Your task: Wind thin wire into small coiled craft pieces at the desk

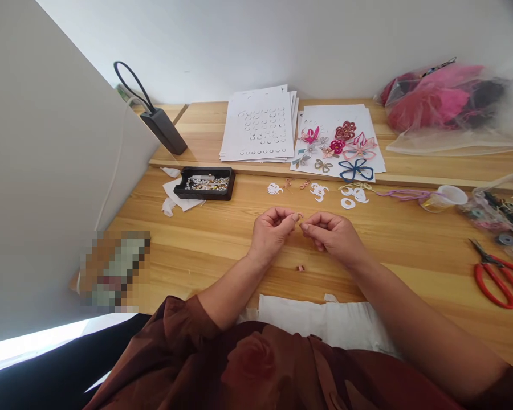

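Note:
My left hand [272, 229] is closed in a pinch, with a small pinkish curved piece [300, 216] showing at its thumb tip. Close beside it, my right hand [328, 233] is also pinched shut; whatever lies between its fingertips is too small to make out. Both hands hover over the wooden table [214, 245]. Below them sits a small reddish spool [300, 268]. Beyond the hands lie white paper cut-outs [319, 191], a white paper ring [348, 203] and small pink curled pieces [304, 184].
A black tray [233, 183] of beads stands left. On the raised shelf are stacked paper sheets [235, 136], flower ornaments [357, 169], a black power bank [165, 131] and a bag of pink material [444, 102]. Red-handled scissors [489, 290] and a plastic cup [453, 195] are right.

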Tool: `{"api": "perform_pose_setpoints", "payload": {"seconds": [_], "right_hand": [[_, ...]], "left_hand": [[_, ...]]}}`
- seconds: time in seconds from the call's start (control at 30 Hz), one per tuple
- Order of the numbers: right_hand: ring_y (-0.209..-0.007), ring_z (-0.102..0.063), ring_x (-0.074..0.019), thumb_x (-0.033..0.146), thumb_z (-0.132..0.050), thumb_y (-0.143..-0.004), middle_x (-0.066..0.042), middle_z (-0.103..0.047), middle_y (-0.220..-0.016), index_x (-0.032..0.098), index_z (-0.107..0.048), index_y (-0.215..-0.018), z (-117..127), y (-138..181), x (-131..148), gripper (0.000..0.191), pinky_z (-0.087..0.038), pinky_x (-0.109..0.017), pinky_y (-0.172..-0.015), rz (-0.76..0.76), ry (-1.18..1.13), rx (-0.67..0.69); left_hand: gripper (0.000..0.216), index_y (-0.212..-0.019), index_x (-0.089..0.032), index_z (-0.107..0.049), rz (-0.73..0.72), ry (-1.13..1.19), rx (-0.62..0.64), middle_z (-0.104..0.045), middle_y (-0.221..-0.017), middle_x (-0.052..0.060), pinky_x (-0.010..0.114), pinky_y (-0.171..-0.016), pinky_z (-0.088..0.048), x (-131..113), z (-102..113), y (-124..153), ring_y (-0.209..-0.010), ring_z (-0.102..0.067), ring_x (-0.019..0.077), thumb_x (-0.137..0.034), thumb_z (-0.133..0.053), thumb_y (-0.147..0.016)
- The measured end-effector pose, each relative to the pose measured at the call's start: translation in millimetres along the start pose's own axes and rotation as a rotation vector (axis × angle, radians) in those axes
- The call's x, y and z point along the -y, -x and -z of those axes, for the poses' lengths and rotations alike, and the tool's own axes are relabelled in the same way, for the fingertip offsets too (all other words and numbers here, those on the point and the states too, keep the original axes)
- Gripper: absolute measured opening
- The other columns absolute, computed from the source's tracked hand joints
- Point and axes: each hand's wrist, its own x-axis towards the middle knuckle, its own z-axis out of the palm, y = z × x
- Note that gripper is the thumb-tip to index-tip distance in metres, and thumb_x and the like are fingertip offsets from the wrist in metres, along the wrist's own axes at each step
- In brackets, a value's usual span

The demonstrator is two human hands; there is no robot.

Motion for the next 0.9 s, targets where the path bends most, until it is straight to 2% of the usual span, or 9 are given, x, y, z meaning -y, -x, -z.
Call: {"api": "perform_pose_setpoints", "payload": {"seconds": [0.13,0.3,0.37,0.53,0.73,0.9], "right_hand": [[-0.049,-0.042,-0.0086,0.033,-0.071,-0.079,0.001,-0.059,-0.06,0.018,-0.068,-0.073,-3,8,1,0.017,-0.032,-0.025,-0.046,0.217,0.283,-0.036],[-0.053,-0.045,-0.0101,0.024,-0.068,-0.083,0.002,-0.056,-0.061,0.019,-0.072,-0.082,2,14,7,0.007,-0.035,-0.026,-0.051,0.537,0.52,-0.188],[-0.054,-0.045,-0.0104,0.024,-0.069,-0.084,0.003,-0.054,-0.06,0.019,-0.073,-0.084,6,13,8,0.006,-0.036,-0.026,-0.054,0.602,0.563,-0.244],[-0.056,-0.045,-0.0107,0.025,-0.07,-0.084,0.004,-0.051,-0.059,0.02,-0.074,-0.083,11,7,6,0.006,-0.036,-0.026,-0.054,0.586,0.507,-0.257],[-0.052,-0.041,-0.0093,0.029,-0.071,-0.082,0.003,-0.057,-0.059,0.018,-0.073,-0.08,11,2,5,0.011,-0.032,-0.026,-0.05,0.419,0.331,-0.2],[-0.056,-0.048,-0.0101,0.035,-0.076,-0.077,0.0,-0.065,-0.065,0.018,-0.073,-0.076,13,-4,5,0.017,-0.037,-0.025,-0.053,0.287,0.166,-0.129]], "left_hand": [[0.034,-0.073,-0.015,-0.067,-0.004,-0.024,-0.05,-0.063,-0.066,-0.001,0.023,-0.058,-0.041,0,0,-2,-0.056,-0.051,0.0075,-0.042,-0.086,-0.064],[0.035,-0.074,-0.014,-0.069,0.006,-0.075,-0.018,-0.067,-0.069,0.001,0.023,-0.058,-0.041,-1,0,-1,-0.057,-0.052,0.0082,-0.043,-0.086,-0.064],[0.034,-0.073,-0.014,-0.068,0.017,-0.105,0.007,-0.066,-0.066,0.0,0.022,-0.056,-0.04,-1,0,0,-0.056,-0.05,0.0078,-0.042,-0.085,-0.064],[0.029,-0.074,-0.014,-0.069,0.026,-0.177,0.099,-0.065,-0.067,0.001,0.021,-0.056,-0.038,2,1,2,-0.059,-0.05,0.0079,-0.039,-0.083,-0.068],[0.029,-0.076,-0.014,-0.07,0.039,-0.184,0.183,-0.066,-0.07,0.002,0.022,-0.057,-0.038,3,2,4,-0.061,-0.051,0.0083,-0.04,-0.082,-0.071],[0.032,-0.078,-0.013,-0.07,0.063,-0.177,0.211,-0.066,-0.071,0.002,0.021,-0.056,-0.035,0,2,4,-0.058,-0.048,0.0066,-0.041,-0.082,-0.071]]}}
